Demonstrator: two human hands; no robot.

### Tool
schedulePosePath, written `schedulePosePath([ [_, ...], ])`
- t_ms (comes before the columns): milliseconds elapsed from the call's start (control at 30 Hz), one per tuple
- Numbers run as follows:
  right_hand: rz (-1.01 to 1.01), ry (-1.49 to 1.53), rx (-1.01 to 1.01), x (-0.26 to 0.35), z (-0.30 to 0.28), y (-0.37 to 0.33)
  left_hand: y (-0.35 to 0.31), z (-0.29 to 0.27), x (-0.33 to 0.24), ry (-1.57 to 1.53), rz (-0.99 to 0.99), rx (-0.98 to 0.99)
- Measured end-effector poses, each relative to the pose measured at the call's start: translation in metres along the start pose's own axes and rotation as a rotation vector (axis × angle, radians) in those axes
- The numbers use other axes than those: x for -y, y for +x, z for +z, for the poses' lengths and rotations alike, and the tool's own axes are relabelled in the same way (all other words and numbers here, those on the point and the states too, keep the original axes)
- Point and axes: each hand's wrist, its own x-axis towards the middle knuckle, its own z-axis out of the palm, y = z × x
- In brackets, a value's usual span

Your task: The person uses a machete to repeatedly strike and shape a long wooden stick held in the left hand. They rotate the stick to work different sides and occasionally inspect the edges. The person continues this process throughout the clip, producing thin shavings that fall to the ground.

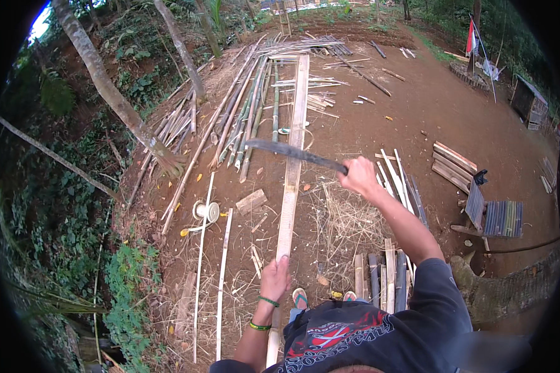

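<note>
My left hand (274, 279) grips the near part of a long split bamboo slat (294, 143) that runs away from me across the dirt toward the far pile. My right hand (358, 177) is raised to the right of the slat and holds a long dark machete (292, 153) by its handle. The blade points left and crosses over the slat above the ground. Green bands circle my left wrist. My feet in sandals (300, 298) show just right of the slat's near end.
Bamboo poles (246, 112) lie piled to the left of the slat, thin strips (199, 248) nearer me. A white spool (206, 211) and a wood block (251, 201) rest on the dirt. Short cut slats (382, 273) and a slatted panel (503, 217) sit at right. Tree trunks (106, 87) stand left.
</note>
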Motion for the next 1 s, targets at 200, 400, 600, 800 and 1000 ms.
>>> schedulePosePath([
  [200,-0.296,-0.091,0.208,0.036,0.02,-0.031,0.003,-0.011,0.0,-0.142,-0.058,0.05],
  [400,-0.048,-0.194,-0.086,-0.027,-0.019,0.053,-0.028,-0.015,0.035,-0.126,-0.112,0.091],
  [600,-0.347,-0.151,0.261,0.012,0.039,-0.005,-0.025,-0.03,0.044,-0.123,-0.196,0.084],
  [800,0.044,-0.317,0.078,-0.083,-0.005,0.078,-0.065,-0.038,0.061,-0.104,-0.28,0.117],
  [1000,-0.342,-0.183,0.411,0.005,0.054,-0.007,-0.053,-0.039,0.065,-0.159,-0.317,0.082],
])
